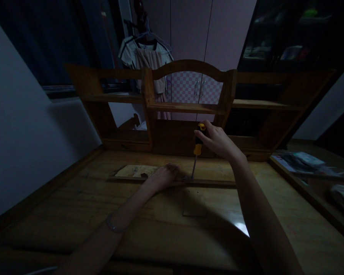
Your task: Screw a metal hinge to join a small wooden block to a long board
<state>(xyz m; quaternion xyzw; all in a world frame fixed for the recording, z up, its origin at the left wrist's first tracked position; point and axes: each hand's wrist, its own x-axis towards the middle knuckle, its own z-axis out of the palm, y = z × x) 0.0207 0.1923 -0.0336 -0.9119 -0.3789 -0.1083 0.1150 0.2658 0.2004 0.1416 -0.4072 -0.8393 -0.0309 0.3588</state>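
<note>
My right hand [216,139] is wrapped round the black and yellow handle of a screwdriver [198,149]. The screwdriver stands nearly upright, its shaft running down to a small dark metal piece [189,178] at the edge of a long narrow wooden board [215,180]; the tip's exact contact is too dark to make out. Just left of the tip, my left hand [164,177] grips the same board, fingers over its top and thumb along the near side. A pale, torn-looking patch [134,170] shows on the board's left part.
Behind the board rises a wooden shelf unit [186,108] with an arched top. The wooden desktop [149,236] has a thin rectangular outline and small holes near the middle. Papers and packets [306,162] lie at the right. Clothes [151,57] hang at the back.
</note>
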